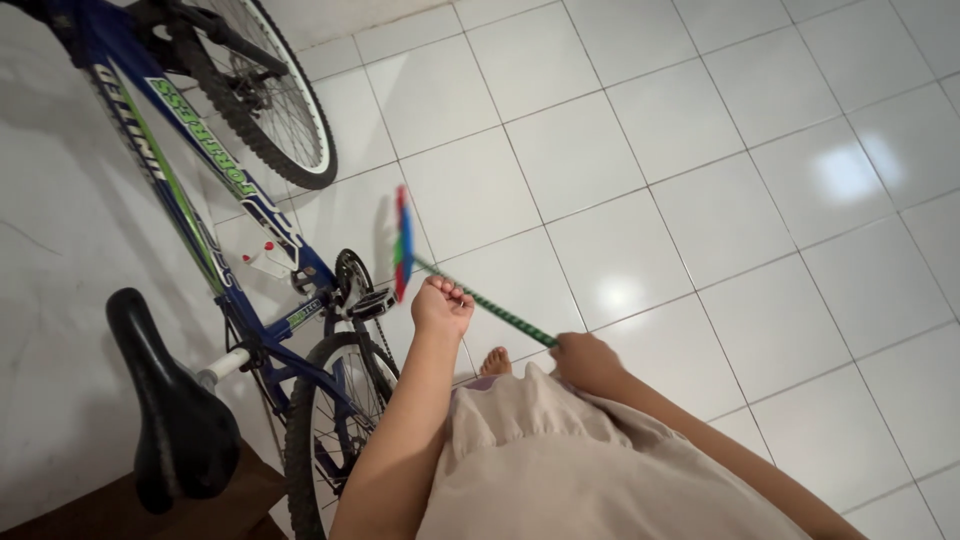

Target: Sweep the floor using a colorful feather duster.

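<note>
Both hands grip broom: left hand closed on green handle mid-shaft, right hand fisted at its end, beside blue bicycle.

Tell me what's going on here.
A person stands on a white tiled floor holding a broom with a green patterned handle in both hands. The left hand grips the handle nearer the red and blue head, which is raised off the floor; the right hand grips farther back. A blue and green bicycle with a black saddle leans along the wall to the left, close to the broom head. One bare foot shows below.
</note>
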